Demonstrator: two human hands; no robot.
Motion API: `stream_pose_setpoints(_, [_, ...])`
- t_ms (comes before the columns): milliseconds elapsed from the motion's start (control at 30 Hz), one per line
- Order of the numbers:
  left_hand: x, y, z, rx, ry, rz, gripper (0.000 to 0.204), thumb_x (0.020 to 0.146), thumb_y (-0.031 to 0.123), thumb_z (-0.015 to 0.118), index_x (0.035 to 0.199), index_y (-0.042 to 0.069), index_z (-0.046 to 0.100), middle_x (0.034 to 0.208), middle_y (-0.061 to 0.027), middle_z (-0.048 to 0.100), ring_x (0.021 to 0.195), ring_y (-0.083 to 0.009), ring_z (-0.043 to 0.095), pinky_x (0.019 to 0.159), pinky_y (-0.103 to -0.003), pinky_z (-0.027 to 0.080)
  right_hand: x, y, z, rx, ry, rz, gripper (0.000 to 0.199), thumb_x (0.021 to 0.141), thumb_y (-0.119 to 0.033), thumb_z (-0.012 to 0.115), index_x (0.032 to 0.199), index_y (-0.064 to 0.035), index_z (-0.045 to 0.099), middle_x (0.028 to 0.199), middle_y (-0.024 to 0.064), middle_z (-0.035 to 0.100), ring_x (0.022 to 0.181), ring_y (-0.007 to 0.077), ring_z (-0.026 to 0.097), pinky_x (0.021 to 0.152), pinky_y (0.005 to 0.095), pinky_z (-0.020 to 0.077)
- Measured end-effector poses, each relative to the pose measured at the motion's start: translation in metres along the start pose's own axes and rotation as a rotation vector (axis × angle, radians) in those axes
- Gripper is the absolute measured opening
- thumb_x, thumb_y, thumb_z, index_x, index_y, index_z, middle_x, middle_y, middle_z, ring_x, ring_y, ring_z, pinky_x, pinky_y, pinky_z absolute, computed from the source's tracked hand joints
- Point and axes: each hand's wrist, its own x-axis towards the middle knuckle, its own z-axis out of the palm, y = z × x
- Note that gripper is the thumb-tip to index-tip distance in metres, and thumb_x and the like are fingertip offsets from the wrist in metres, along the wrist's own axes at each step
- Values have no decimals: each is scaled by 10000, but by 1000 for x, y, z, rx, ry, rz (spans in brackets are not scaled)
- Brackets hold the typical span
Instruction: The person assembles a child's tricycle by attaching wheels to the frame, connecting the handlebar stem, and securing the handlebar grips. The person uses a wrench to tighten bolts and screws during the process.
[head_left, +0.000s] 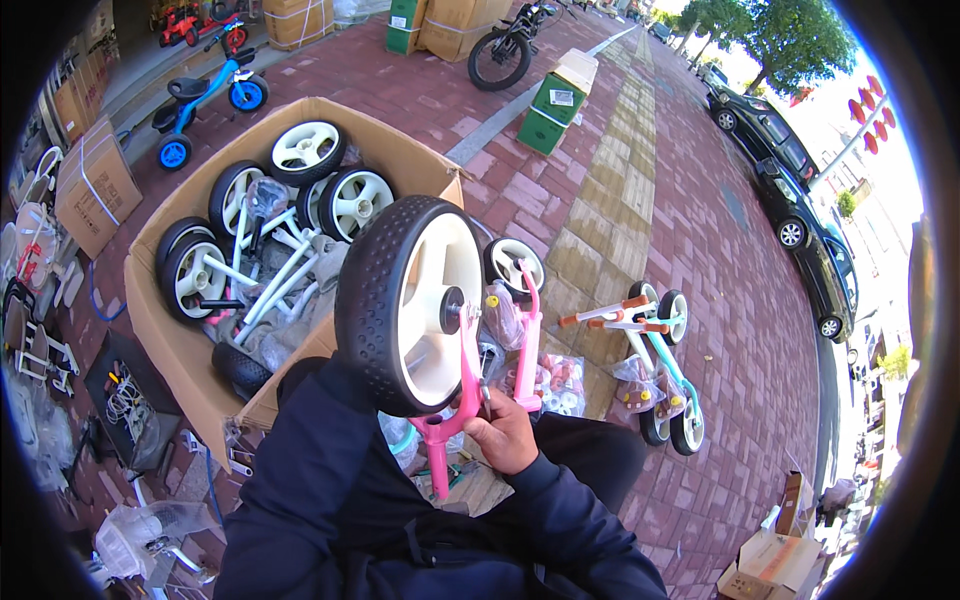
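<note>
I have the large black-tyred wheel (378, 305) near the middle of my feed. At its lower right, the right grip (505, 436) pinches a slim metal piece (486, 398) beside a pink fork (440, 432), one leg of which meets the wheel's axle. Left of the wheel I see an open cardboard box (165, 345) holding smaller white-centred wheels (353, 203) and white tubes (272, 292). Right of the wheel, a teal-and-white ride-on (675, 365) sits on brick paving (735, 420). Farther off, I make out a blue tricycle (208, 92) to the wheel's upper left and dark cars (785, 200) to its upper right.
</note>
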Motion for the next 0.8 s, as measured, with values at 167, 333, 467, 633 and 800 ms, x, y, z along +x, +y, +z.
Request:
stream_pose_setpoints(167, [-9, 3, -2, 148, -118, 68, 328, 1026, 320, 521, 1171, 41, 615, 940, -94, 686, 784, -175, 645, 703, -309, 535, 14, -28, -41, -273, 205, -141, 412, 1007, -380, 613, 1049, 26, 669, 814, 74, 653, 731, 158, 595, 675, 308, 481])
stream_pose_setpoints(333, [-18, 0, 5, 221, -187, 97, 313, 1019, 299, 531, 1164, 36, 619, 943, -91, 690, 788, -170, 648, 706, -307, 537, 32, -63, -53, -790, 153, -379, 280, 962, -307, 654, 966, -32, 703, 795, 133, 675, 738, 332, 670, 642, 393, 512])
stream_pose_setpoints(467, [-21, -2, 7, 252, -198, 111, 301, 1014, 282, 539, 1158, 32, 622, 945, -89, 692, 792, -167, 651, 709, -305, 539, 44, -78, -67, -972, 43, -540, 232, 915, -309, 683, 964, -86, 722, 786, 96, 676, 729, 331, 660, 649, 429, 495])
stream_pose_setpoints(633, [-24, -6, 8, 275, -204, 125, 285, 1008, 261, 548, 1151, 27, 626, 948, -86, 695, 796, -163, 655, 712, -302, 541, 54, -87, -81, -1012, -80, -637, 237, 871, -328, 721, 947, -105, 740, 700, 53, 595, 674, 300, 604, 670, 413, 457])
stream_pose_setpoints(800, [-24, -9, 8, 295, -202, 142, 271, 1001, 240, 558, 1144, 22, 630, 951, -83, 698, 800, -159, 658, 716, -299, 544, 55, -92, -84, -977, -109, -653, 256, 879, -337, 717, 957, -95, 745, 708, 65, 595, 679, 298, 594, 679, 405, 446])
